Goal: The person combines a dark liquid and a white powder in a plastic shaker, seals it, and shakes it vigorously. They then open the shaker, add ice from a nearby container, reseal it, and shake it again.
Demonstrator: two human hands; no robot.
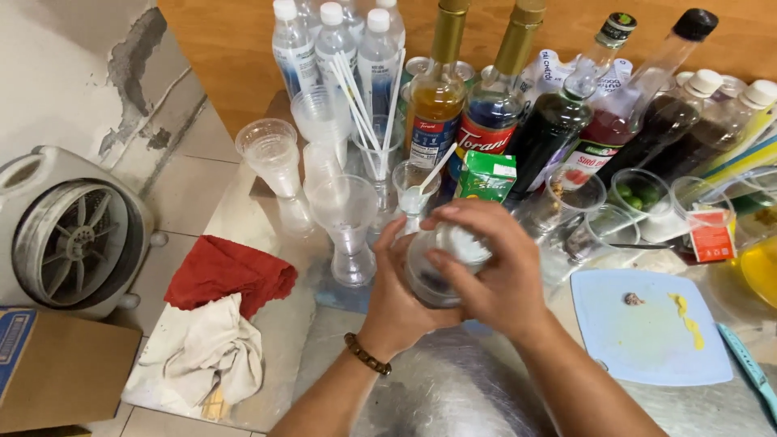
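Over the steel counter, both hands clamped together on a clear plastic cup: left hand cupping its side, right hand pressing over the top. Risk of spilling or crushing from squeezing, or elbowing the crowded syrup bottles just behind

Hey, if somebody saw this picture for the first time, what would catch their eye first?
Probably the two hands at centre, the left hand and right hand wrapped around a clear cup over the metal counter. Behind them stands a crowded row of syrup bottles and stacked plastic cups. A red cloth lies at the left, beside a white fan.
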